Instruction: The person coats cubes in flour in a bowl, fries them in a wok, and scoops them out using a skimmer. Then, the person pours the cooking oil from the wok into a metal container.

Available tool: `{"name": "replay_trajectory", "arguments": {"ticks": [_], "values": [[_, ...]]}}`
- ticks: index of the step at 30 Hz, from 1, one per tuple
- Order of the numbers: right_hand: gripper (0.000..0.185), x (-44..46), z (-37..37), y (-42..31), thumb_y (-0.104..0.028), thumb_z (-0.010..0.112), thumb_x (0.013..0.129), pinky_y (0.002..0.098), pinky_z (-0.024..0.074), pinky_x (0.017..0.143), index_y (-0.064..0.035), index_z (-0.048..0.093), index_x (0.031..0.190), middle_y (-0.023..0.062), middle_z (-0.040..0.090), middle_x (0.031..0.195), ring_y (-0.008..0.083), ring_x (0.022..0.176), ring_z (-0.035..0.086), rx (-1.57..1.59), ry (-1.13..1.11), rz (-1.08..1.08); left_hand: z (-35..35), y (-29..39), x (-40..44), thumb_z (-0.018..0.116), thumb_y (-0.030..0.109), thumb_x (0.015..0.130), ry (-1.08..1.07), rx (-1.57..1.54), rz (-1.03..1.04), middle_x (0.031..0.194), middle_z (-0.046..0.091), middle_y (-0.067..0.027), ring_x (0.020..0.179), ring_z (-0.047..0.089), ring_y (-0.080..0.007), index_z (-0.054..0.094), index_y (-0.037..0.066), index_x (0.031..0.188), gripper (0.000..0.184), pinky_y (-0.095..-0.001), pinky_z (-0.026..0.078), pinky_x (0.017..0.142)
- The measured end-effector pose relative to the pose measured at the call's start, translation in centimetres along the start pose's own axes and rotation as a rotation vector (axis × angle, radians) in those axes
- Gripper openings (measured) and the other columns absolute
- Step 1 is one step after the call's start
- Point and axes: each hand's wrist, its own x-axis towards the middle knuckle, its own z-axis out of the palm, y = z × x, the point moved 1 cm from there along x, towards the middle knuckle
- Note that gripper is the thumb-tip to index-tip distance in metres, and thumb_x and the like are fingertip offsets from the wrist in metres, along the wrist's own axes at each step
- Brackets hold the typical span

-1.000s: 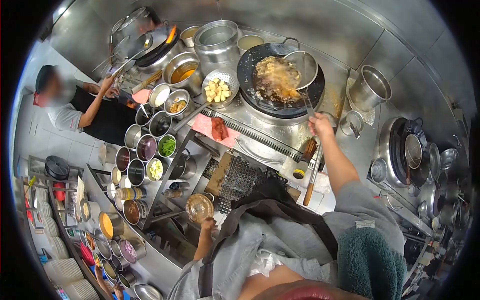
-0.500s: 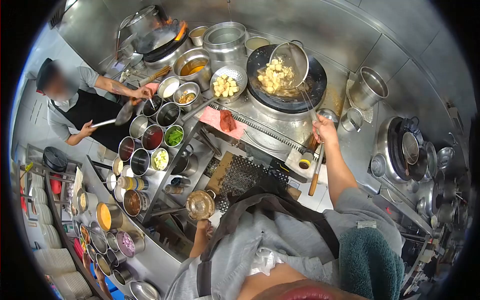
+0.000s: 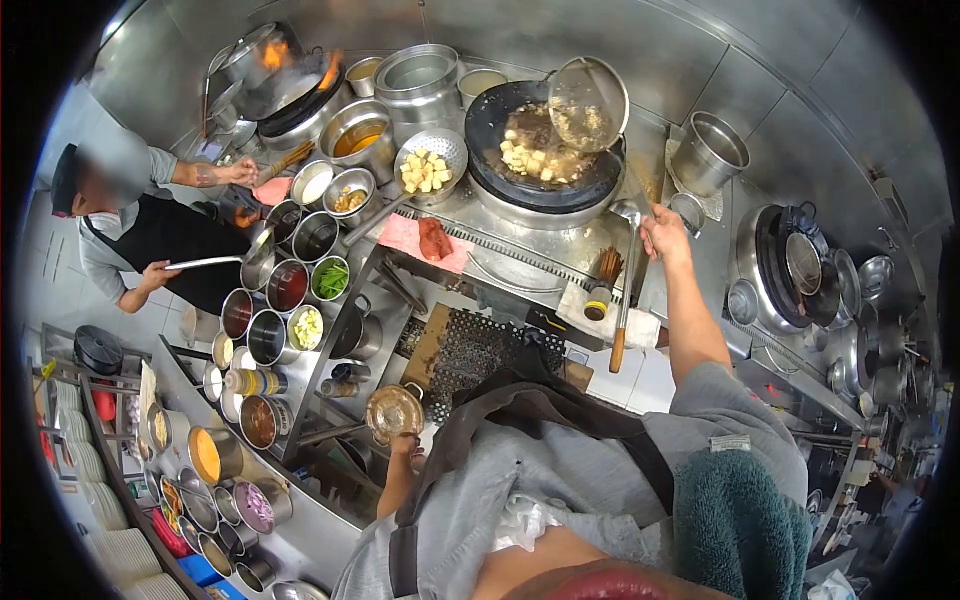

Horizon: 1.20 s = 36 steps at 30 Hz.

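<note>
In the head view, gripping a mesh strainer [image 3: 589, 103] in the right hand [image 3: 665, 235], fingers curled round its handle; tilted over the black wok [image 3: 486, 122]. Probably mostly emptied, with only bits left on the mesh. Already in the wok, pale cubes [image 3: 540, 160] in brownish liquid. Left apart in a perforated ladle [image 3: 446, 149], more cubes. In a steel pot [image 3: 385, 162] just beside, orange liquid [image 3: 357, 141]. At the left hand [image 3: 405, 446], a round dish [image 3: 392, 408], grip impossible to tell.
</note>
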Motion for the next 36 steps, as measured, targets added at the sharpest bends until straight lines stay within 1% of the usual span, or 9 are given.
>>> {"name": "replay_trajectory", "arguments": {"ticks": [2,6,8,10,11,18,19,26,36], "values": [[0.044,1.4,-1.1,-0.4,-0.007,0.047,0.085,0.0287,0.0343,0.03,-0.0038,0.042,0.128,0.0033,0.049,0.056,0.0131,0.034,0.042,-0.135,0.059,0.015,-0.2,-0.1,0.0,0.043,0.011,0.085,0.007,0.001,-0.012,0.094,0.059,-0.0094,0.069,0.062,-0.0242,0.049,0.007,0.111,0.027,-0.037,0.051,0.053],[0.039,5.1,-0.9,0.6,-0.006,0.045,0.083,0.0308,0.0355,0.031,-0.0057,0.05,0.122,0.0055,0.049,0.053,0.0158,0.034,0.045,-0.419,0.21,-0.013,-0.2,-0.9,-0.3,0.043,0.011,0.085,0.021,-0.008,-0.055,0.094,0.059,-0.009,0.069,0.062,-0.024,0.05,0.008,0.11,0.027,-0.0369,0.051,0.053],[0.035,7.6,0.3,1.6,-0.005,0.046,0.082,0.0317,0.0357,0.031,-0.0038,0.053,0.117,0.0065,0.047,0.05,0.0174,0.033,0.046,-0.385,0.206,0.024,-0.2,-1.5,-0.6,0.043,0.011,0.085,0.031,-0.017,-0.082,0.093,0.059,-0.0088,0.069,0.062,-0.0239,0.05,0.008,0.11,0.027,-0.0369,0.051,0.053],[0.037,10.7,2.0,3.7,-0.004,0.047,0.082,0.0325,0.0356,0.031,-0.0041,0.051,0.119,0.0067,0.048,0.051,0.0176,0.034,0.046,-0.151,0.125,0.157,0.0,-1.8,-0.8,0.043,0.011,0.084,0.042,-0.033,-0.11,0.093,0.059,-0.0086,0.068,0.062,-0.0238,0.051,0.008,0.109,0.026,-0.0369,0.051,0.053],[0.03,11.4,3.3,4.0,-0.004,0.05,0.082,0.0326,0.0358,0.031,-0.0015,0.051,0.111,0.0061,0.049,0.052,0.0174,0.035,0.046,0.0,0.106,0.221,0.2,-2.0,-0.8,0.043,0.011,0.084,0.051,-0.043,-0.124,0.093,0.059,-0.0085,0.068,0.062,-0.0237,0.051,0.008,0.109,0.026,-0.0368,0.051,0.053],[0.022,14.0,8.8,3.7,-0.006,0.053,0.083,0.0284,0.0337,0.033,-0.0008,0.053,0.104,0.0039,0.051,0.055,0.0138,0.038,0.045,0.305,-0.21,0.247,1.0,1.3,-2.9,0.043,0.011,0.084,0.08,-0.029,-0.081,0.092,0.059,-0.0081,0.068,0.061,-0.0235,0.051,0.008,0.108,0.026,-0.0367,0.051,0.053],[0.015,13.7,9.1,3.8,-0.005,0.052,0.083,0.0306,0.0339,0.032,-0.0028,0.057,0.097,0.0049,0.05,0.054,0.0155,0.037,0.046,0.372,-0.205,0.204,1.0,2.0,-3.1,0.043,0.011,0.084,0.084,-0.029,-0.061,0.091,0.059,-0.0081,0.068,0.061,-0.0234,0.052,0.008,0.108,0.026,-0.0367,0.051,0.053],[0.016,9.0,7.6,3.0,-0.006,0.052,0.084,0.028,0.0315,0.031,-0.0018,0.057,0.098,0.0032,0.049,0.055,0.0128,0.036,0.043,0.418,-0.27,0.134,1.8,6.3,-2.7,0.043,0.012,0.084,0.088,-0.062,0.063,0.09,0.058,-0.0078,0.067,0.061,-0.0232,0.052,0.008,0.108,0.025,-0.0366,0.051,0.053],[0.028,2.3,2.9,3.5,-0.01,0.056,0.082,0.0246,0.0265,0.027,-0.0005,0.052,0.107,0.0016,0.05,0.055,0.0103,0.033,0.039,0.472,-0.13,0.132,1.8,4.3,0.2,0.043,0.012,0.084,0.009,0.039,0.001,0.089,0.058,-0.0075,0.067,0.061,-0.0229,0.052,0.008,0.107,0.025,-0.0364,0.05,0.052]]}}
